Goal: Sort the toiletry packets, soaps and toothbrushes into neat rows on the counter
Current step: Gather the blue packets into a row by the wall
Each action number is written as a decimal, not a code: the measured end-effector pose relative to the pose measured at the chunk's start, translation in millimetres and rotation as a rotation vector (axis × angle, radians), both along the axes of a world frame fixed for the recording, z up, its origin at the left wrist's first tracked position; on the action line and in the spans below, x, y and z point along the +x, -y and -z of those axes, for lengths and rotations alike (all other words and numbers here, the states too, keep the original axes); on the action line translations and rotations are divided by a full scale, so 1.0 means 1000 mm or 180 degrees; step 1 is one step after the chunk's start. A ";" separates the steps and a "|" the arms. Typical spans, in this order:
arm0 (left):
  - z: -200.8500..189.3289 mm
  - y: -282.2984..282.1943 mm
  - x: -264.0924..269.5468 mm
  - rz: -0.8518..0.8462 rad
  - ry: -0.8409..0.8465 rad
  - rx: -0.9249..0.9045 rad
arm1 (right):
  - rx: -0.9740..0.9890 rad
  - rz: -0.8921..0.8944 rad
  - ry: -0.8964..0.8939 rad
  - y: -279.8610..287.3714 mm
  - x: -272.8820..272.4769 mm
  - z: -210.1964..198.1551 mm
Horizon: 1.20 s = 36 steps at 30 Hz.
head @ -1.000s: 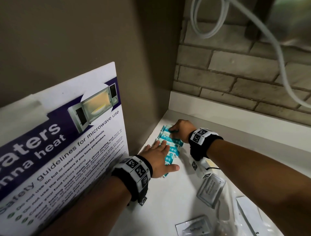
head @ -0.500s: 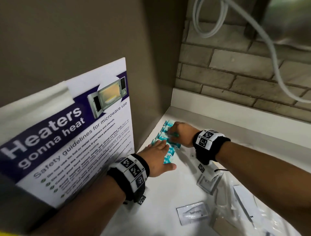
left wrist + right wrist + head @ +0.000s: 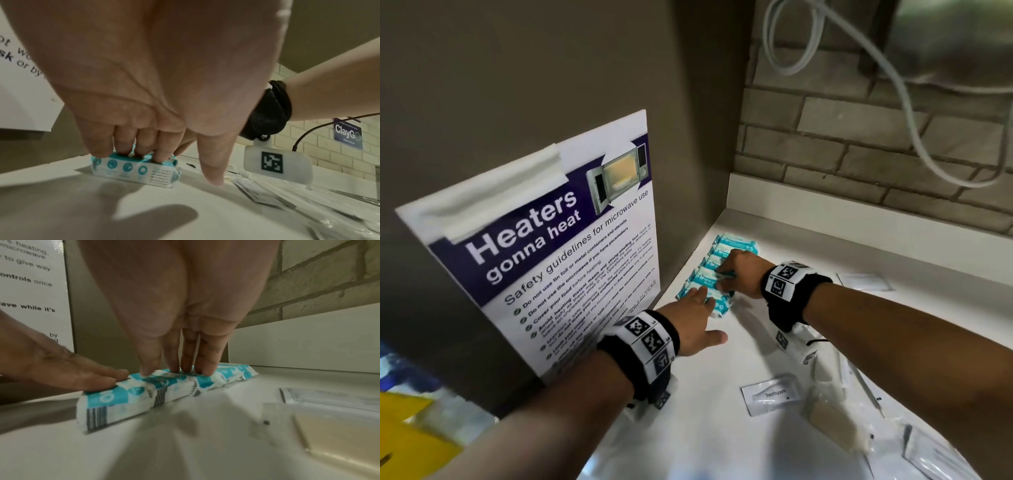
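A white tabletop (image 3: 722,428) fills a corner. On its left rises a plain grey-brown wall (image 3: 551,68); behind it stands a wall of pale grey brick (image 3: 842,137) above a white upstand (image 3: 859,209). A white and purple microwave safety poster (image 3: 571,253), headed "Heaters gonna heat", is taped to the left wall. A pale cable (image 3: 914,113) loops down across the brick. Light falls brightest on the tabletop near the corner. In the left wrist view, a small blue sign (image 3: 347,133) hangs on the brick farther along.
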<state>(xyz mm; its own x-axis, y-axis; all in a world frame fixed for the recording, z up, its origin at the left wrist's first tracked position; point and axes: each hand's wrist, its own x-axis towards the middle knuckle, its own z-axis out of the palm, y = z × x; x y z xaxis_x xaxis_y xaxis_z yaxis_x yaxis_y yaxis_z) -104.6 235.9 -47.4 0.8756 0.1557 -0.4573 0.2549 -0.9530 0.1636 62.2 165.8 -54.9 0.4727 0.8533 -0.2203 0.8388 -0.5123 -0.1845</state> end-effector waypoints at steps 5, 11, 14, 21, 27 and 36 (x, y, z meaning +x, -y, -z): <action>-0.001 0.001 0.000 0.0013 -0.0036 0.0059 | 0.0217 0.0145 0.0051 -0.007 -0.002 -0.001; -0.001 -0.001 0.001 0.0002 -0.0067 0.0101 | 0.0046 0.0070 0.0199 -0.010 -0.001 -0.006; -0.001 0.000 0.003 0.0004 -0.0063 0.0104 | 0.0064 0.0050 0.0186 -0.010 0.001 -0.004; -0.004 0.002 0.008 0.0101 -0.0001 0.0229 | 0.0127 0.0123 0.0145 -0.009 0.001 -0.003; -0.001 0.001 0.009 0.0128 0.0134 0.0303 | 0.0074 0.0145 0.0127 -0.007 -0.004 -0.003; -0.032 0.018 0.069 -0.0020 0.0945 -0.0221 | 0.0299 0.0425 -0.0182 0.075 0.026 -0.028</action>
